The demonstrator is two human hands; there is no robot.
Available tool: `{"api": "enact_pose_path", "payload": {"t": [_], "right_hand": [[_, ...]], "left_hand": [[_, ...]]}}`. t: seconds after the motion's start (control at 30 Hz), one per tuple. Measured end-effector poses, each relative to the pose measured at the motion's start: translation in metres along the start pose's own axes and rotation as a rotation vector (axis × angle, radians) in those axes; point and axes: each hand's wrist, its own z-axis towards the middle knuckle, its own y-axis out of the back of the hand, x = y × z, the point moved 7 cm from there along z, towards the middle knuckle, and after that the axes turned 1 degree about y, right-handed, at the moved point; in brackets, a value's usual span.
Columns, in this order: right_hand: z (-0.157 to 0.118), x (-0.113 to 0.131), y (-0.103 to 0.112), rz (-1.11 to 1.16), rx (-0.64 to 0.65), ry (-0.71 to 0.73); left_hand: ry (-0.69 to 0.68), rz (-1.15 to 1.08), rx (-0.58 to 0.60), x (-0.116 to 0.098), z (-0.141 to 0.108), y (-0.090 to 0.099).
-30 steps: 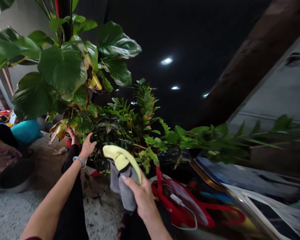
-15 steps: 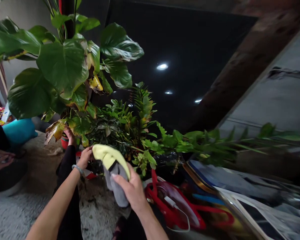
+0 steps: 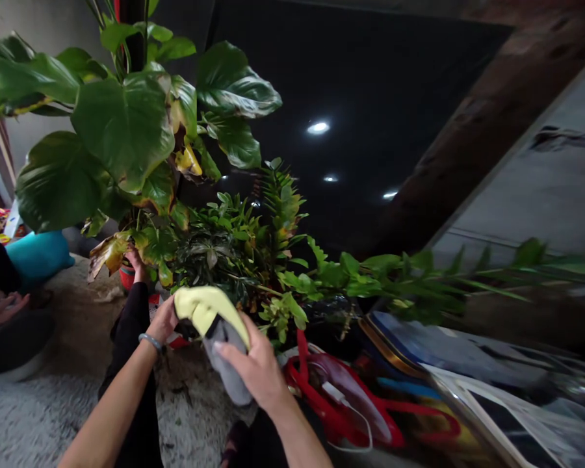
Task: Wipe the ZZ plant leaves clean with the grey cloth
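Both my hands hold a soft yellow-and-grey cloth [image 3: 209, 309], its yellow part arched on top and its grey part hanging below. My left hand [image 3: 164, 318], with a pale bangle at the wrist, grips the left end of the yellow part. On the right side my right hand [image 3: 258, 364] is closed on the cloth, thumb across the grey part and fingers hidden behind. Just beyond the cloth are leafy green plants [image 3: 214, 244].
A large-leaved plant [image 3: 121, 130] rises at left from a red pot [image 3: 127, 278]. Another person's hand [image 3: 7, 309] is above a dark basin [image 3: 17, 338]. At right lie a red bag [image 3: 341, 396] with a white cable and stacked frames [image 3: 497, 416]. A dark-trousered leg [image 3: 131, 364] stretches forward.
My left hand has shifted slightly left and down, and now holds more of the yellow end. The cloth has turned a little. The other person's hand at far left has moved.
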Motion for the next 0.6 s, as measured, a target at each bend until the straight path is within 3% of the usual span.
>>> {"api": "enact_pose_path", "payload": {"t": [0.1,0.17,0.23,0.33,0.4,0.47,0.6], "right_hand": [[0.039,0.025,0.021,-0.034,-0.190,0.053],[0.060,0.026,0.021,-0.087,-0.277,0.066],[0.064,0.012,0.001,-0.166,-0.149,0.017],[0.036,-0.012,-0.028,-0.258,0.170,-0.075],[0.015,-0.009,-0.028,-0.245,0.211,-0.051],[0.011,0.011,-0.016,-0.205,0.125,0.058],[0.037,0.044,-0.003,-0.221,-0.090,0.297]], "left_hand": [[-0.017,-0.079,0.028,0.004,-0.008,-0.011],[-0.043,-0.151,0.056,0.008,-0.015,-0.019],[-0.053,-0.201,0.070,0.015,-0.023,-0.025],[-0.048,-0.219,0.037,0.027,-0.032,-0.023],[-0.063,-0.218,0.034,0.030,-0.037,-0.022],[-0.077,-0.220,0.077,0.031,-0.040,-0.024],[-0.046,-0.222,0.145,0.031,-0.045,-0.029]]}}
